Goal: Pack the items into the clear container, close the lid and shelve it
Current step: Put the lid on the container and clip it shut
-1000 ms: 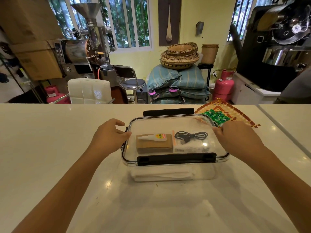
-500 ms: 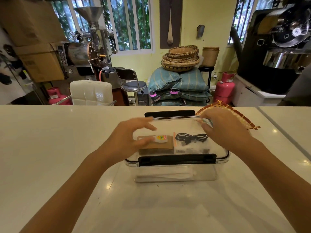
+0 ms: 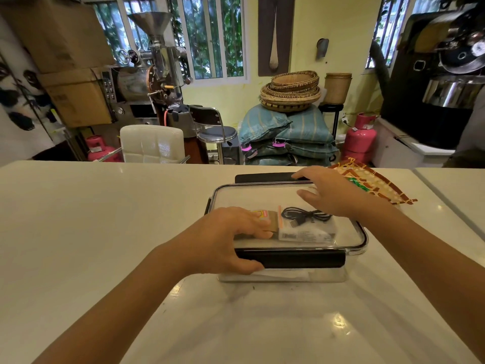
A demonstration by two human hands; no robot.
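Resting on white counter (image 3: 105, 232): clear container (image 3: 351, 240), lid on; left hand (image 3: 225, 240) gripping near black latch (image 3: 301, 258), right hand (image 3: 328, 193) open.

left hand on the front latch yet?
Touching. The head view shows the left hand wrapped over the left end of the front latch, thumb pressed under its lower edge and fingers lying on the lid above it.

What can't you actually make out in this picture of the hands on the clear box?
Head view only:
- Brown packet and small bottle: mostly hidden by the left hand.
- Label print on the cable pack: too small.
- Far latch: right end under the right hand.
- Woven mat: partly hidden by that hand.
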